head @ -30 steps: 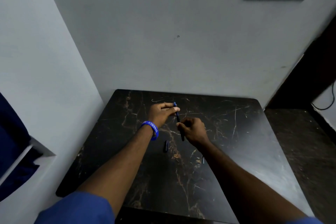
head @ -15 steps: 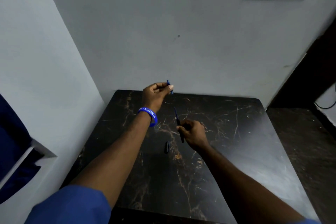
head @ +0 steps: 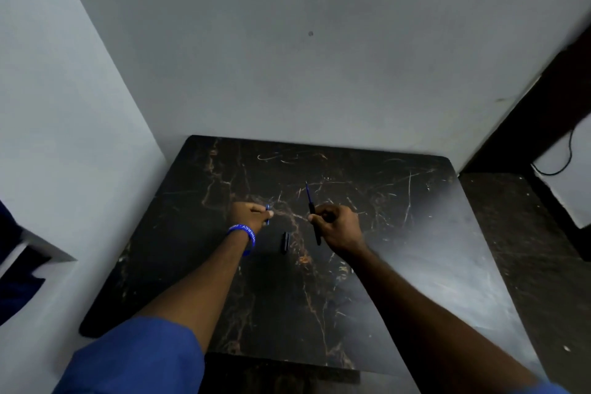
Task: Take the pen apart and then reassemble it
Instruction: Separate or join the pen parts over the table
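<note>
Head view. The left hand (head: 248,214), ringed at the wrist by a blue band (head: 244,235), pinches a small blue pen tip piece (head: 268,214) in closed fingers. The right hand (head: 337,227) grips the slim dark pen barrel (head: 315,224), its thin blue refill (head: 308,190) projecting upward. A short dark pen cap (head: 284,242) lies between both hands on the black veined marble table (head: 399,233).

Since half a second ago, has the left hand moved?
Yes. The left hand, pinching a small blue part, has come down from the table's far edge toward the cap lying on it.
</note>
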